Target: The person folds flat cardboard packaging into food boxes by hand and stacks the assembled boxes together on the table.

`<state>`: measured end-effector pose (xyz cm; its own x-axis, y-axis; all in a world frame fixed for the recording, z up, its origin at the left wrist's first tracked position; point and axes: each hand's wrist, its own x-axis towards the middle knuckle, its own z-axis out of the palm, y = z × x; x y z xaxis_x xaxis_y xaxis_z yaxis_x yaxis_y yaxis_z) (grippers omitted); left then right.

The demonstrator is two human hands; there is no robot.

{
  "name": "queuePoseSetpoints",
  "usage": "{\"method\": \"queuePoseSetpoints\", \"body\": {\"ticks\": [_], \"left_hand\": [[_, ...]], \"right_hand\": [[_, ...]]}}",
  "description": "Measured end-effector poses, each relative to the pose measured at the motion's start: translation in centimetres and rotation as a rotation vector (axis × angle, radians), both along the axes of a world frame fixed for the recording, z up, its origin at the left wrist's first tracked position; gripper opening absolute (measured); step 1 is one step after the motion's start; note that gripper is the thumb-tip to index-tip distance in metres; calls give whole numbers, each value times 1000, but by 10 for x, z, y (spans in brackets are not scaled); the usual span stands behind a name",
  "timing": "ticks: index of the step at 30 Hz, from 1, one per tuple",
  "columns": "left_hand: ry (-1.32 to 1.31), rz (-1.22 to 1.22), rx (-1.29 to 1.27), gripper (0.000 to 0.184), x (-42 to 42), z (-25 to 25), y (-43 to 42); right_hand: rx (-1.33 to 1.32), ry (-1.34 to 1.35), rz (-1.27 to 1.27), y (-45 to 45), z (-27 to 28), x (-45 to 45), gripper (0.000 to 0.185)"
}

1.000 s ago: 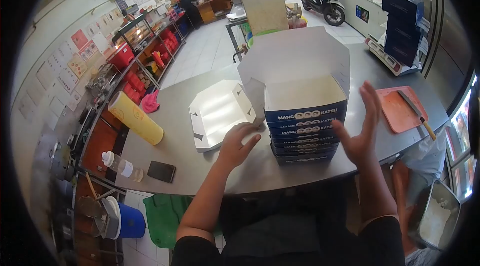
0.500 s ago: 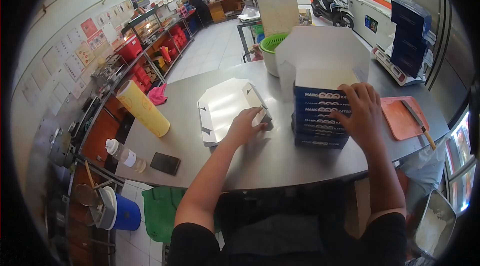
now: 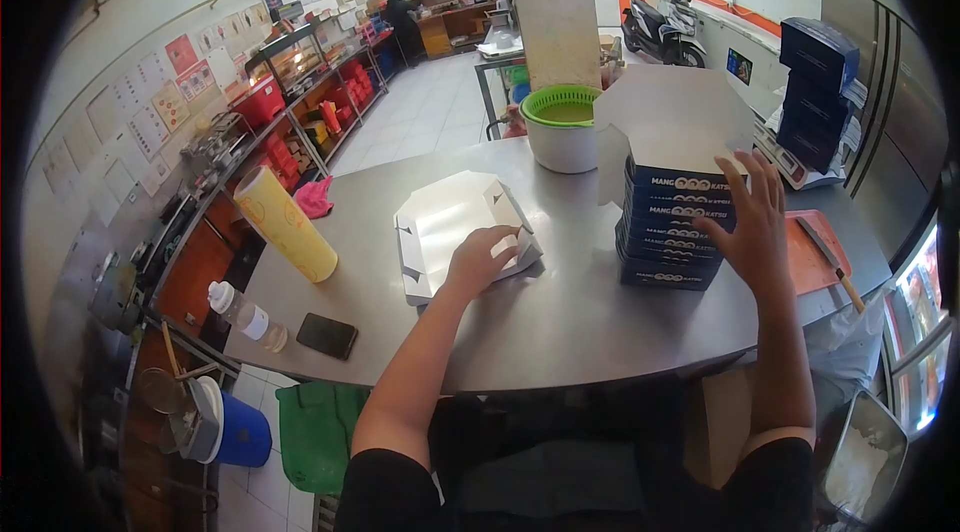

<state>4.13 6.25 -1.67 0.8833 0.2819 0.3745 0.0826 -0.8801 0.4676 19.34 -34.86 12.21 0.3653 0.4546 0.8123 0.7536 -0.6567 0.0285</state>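
A white-lined takeaway box (image 3: 440,232) lies open on the steel table, left of centre, with its side walls folded up. My left hand (image 3: 480,260) is at its right wall, fingers curled over the edge. To the right, several flat dark-blue boxes with white lettering form a stack (image 3: 672,232); the top one has its white lid (image 3: 680,107) raised. Beside the stack's right side is my right hand (image 3: 752,222), fingers spread and bent, thumb near the front of the boxes. Whether the fingertips touch the stack I cannot tell.
The steel table (image 3: 500,332) also bears a yellow roll (image 3: 287,225), a squeeze bottle (image 3: 250,315), a phone (image 3: 327,336) and a white bucket (image 3: 560,147) with a green basket. A knife (image 3: 822,244) lies on an orange board (image 3: 808,270). More blue boxes (image 3: 815,112) stand on a scale.
The box stack has shifted right, uncovering more of the bucket. My right hand has moved right with it and loosened. My left hand has drawn back slightly, its fingers curling more at the open box's wall.
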Motion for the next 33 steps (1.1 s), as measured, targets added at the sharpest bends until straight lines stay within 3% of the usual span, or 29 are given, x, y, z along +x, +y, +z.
{"method": "queuePoseSetpoints", "body": {"ticks": [2,7,9,11,16,19,22,23,26,28,29,31,32,33], "left_hand": [[-35,5,-89,43,-2,-1,3],[-298,-52,-345,41,-3,-2,19],[-405,-65,-488,42,-5,14,28],[-538,-88,-578,44,-11,35,28],[-737,-223,-622,53,-25,81,-20],[-702,-308,-481,71,-43,91,-64],[-839,-440,-470,81,-58,116,-98],[-895,-464,-496,84,-62,124,-105],[-1011,-541,-826,101,-78,148,-91],[-911,-534,-1076,102,-93,158,-82],[-944,-581,-1186,86,-91,164,-80],[-948,-383,-1095,71,-83,176,-78],[-953,-284,-1047,64,-78,183,-78],[-1013,-383,-1032,41,-70,193,-86]], "right_hand": [[78,-46,31,7,-1,-10,69],[86,-114,435,38,-23,-38,49],[28,-15,592,60,-35,-51,46],[11,284,777,87,-47,-61,49],[203,811,965,188,-104,-67,82],[322,1038,1234,223,-80,-82,90],[468,1056,1500,235,-51,-88,81],[432,993,1312,232,-38,-90,73],[319,586,1301,211,6,-85,67],[230,162,1186,206,16,-76,68],[172,-16,1135,202,21,-70,68],[168,-253,1067,191,29,-65,66],[227,-173,1093,186,31,-63,65],[280,-94,1121,180,32,-60,64]]}}
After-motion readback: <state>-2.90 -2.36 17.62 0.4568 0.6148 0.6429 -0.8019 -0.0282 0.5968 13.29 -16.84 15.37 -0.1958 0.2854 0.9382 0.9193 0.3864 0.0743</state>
